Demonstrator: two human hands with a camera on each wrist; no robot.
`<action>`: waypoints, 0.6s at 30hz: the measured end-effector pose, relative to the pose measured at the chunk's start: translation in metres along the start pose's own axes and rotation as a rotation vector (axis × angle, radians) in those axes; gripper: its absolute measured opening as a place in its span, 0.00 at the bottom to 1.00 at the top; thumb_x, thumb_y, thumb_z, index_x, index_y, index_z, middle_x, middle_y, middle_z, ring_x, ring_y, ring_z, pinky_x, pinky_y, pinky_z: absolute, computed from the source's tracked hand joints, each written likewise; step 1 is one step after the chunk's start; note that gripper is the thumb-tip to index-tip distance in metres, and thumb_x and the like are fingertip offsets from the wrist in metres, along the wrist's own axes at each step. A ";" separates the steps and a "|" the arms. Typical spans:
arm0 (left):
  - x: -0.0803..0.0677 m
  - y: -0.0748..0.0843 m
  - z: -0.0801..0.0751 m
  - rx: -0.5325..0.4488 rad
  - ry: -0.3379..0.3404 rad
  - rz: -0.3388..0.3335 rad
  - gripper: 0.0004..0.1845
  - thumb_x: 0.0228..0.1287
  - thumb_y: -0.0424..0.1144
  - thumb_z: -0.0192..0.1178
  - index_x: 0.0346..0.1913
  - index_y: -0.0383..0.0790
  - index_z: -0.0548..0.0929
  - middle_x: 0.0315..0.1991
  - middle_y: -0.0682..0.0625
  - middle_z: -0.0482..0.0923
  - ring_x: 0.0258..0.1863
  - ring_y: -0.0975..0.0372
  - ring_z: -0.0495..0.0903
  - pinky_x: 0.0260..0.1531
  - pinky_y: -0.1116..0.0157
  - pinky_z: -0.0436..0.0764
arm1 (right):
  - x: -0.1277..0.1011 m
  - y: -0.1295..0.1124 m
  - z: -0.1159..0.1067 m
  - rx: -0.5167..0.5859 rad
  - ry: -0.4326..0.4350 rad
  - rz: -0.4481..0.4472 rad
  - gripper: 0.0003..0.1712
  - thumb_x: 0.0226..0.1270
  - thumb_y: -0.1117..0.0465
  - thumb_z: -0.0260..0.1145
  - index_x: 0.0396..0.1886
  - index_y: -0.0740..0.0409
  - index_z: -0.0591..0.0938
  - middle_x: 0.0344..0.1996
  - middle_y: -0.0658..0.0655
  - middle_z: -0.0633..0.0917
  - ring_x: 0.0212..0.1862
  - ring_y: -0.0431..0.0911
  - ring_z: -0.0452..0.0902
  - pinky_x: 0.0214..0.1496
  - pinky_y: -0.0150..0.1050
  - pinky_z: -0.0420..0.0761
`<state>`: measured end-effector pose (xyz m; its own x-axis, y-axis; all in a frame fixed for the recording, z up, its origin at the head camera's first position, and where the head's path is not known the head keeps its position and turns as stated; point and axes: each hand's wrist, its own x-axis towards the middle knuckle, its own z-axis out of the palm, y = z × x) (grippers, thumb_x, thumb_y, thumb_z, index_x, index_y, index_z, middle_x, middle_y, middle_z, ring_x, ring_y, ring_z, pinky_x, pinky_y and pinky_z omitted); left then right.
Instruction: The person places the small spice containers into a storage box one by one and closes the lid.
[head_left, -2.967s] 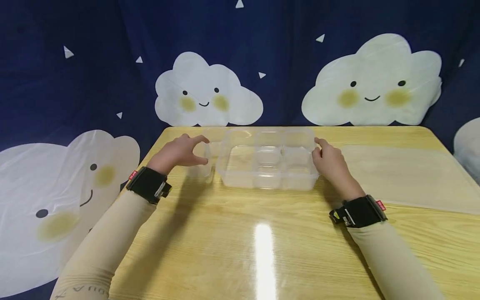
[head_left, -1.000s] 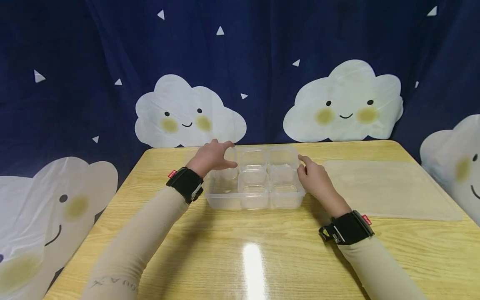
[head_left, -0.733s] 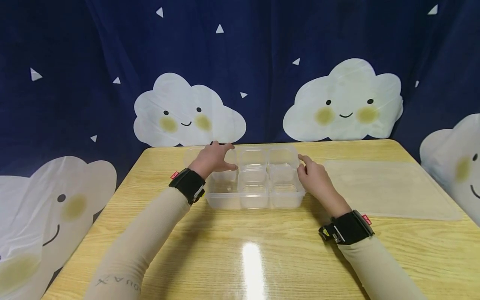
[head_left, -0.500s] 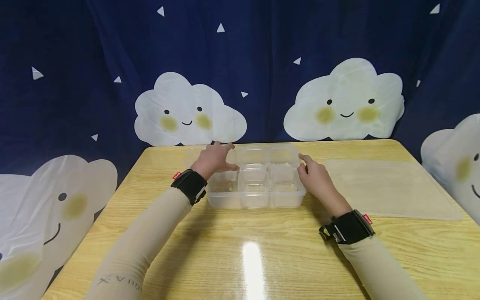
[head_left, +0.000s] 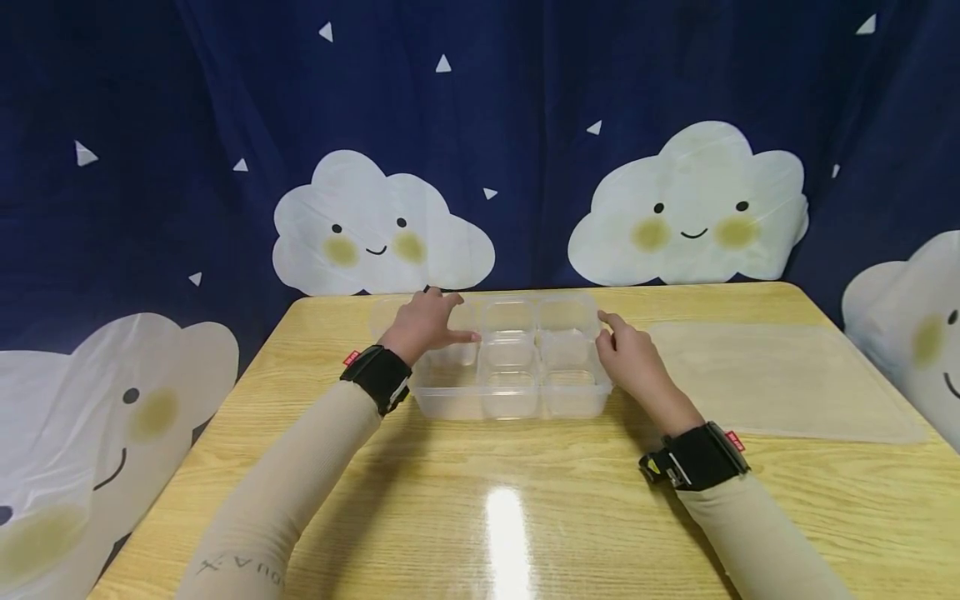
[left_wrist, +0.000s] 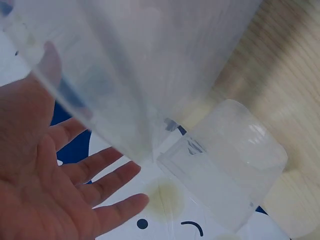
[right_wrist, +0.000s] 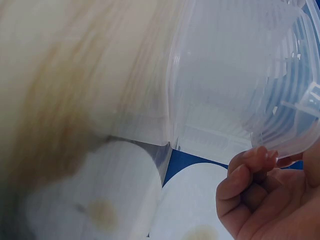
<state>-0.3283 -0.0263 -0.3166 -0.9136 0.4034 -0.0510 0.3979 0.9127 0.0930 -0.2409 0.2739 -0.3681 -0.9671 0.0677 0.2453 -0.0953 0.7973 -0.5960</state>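
Head view is up on my far-off screen. What sits nearest the lens?

Two beige sleeves (head_left: 307, 475), lettering on the left one, each running up to a black wrist strap (head_left: 378, 379). Under them, wood-grain tabletop (head_left: 420, 517) with a bright streak of glare (head_left: 508, 533). Off to the right, a flat translucent sheet (head_left: 780, 379).

Next out?

Clear tray (head_left: 450, 406), toward the far side of the tabletop. Near row: front boxes (head_left: 508, 358), small and clear, at middle and right; floor shows at near left. Far row: rear boxes (head_left: 567, 315), also middle and right, plus a left rear box (head_left: 461, 321).

Hands?

Right hand (head_left: 637, 358): fingers curled, pinching the tray's right rim; my right wrist feed agrees. Left hand (head_left: 423, 325): over the tray's left end, thumb and fingers spread about the left rear box. Left wrist feed shows those fingers long and relaxed, unclenched. Whether they touch plastic, I can't tell.

Beyond that?

Another clear piece (head_left: 384, 310) at the tabletop's far left, partly hidden behind the left hand. Farthest, a navy curtain (head_left: 525, 100) with smiling white clouds (head_left: 622, 212) and small white triangles (head_left: 443, 64).
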 end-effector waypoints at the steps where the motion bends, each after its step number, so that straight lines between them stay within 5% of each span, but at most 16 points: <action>1: 0.000 -0.001 0.000 0.006 0.002 0.006 0.44 0.62 0.68 0.64 0.74 0.46 0.70 0.68 0.36 0.68 0.67 0.41 0.69 0.57 0.43 0.77 | 0.000 0.000 0.000 0.000 -0.001 0.000 0.27 0.77 0.63 0.46 0.71 0.71 0.69 0.16 0.51 0.66 0.18 0.44 0.60 0.23 0.40 0.64; 12: 0.001 -0.018 -0.004 0.009 -0.038 0.110 0.42 0.63 0.63 0.67 0.73 0.42 0.72 0.69 0.37 0.69 0.67 0.41 0.68 0.64 0.43 0.71 | -0.001 0.000 0.001 0.002 0.001 0.001 0.27 0.77 0.63 0.46 0.71 0.71 0.70 0.15 0.51 0.66 0.17 0.44 0.60 0.22 0.39 0.64; 18: 0.003 -0.019 -0.003 0.031 -0.024 0.108 0.41 0.63 0.63 0.66 0.72 0.41 0.73 0.68 0.37 0.71 0.66 0.41 0.70 0.63 0.42 0.72 | 0.000 -0.001 0.000 0.000 -0.001 0.002 0.27 0.77 0.64 0.46 0.71 0.71 0.70 0.15 0.51 0.66 0.18 0.44 0.60 0.22 0.39 0.64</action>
<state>-0.3388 -0.0429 -0.3153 -0.8631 0.5007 -0.0662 0.4968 0.8652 0.0683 -0.2407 0.2727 -0.3677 -0.9675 0.0685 0.2434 -0.0935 0.7973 -0.5963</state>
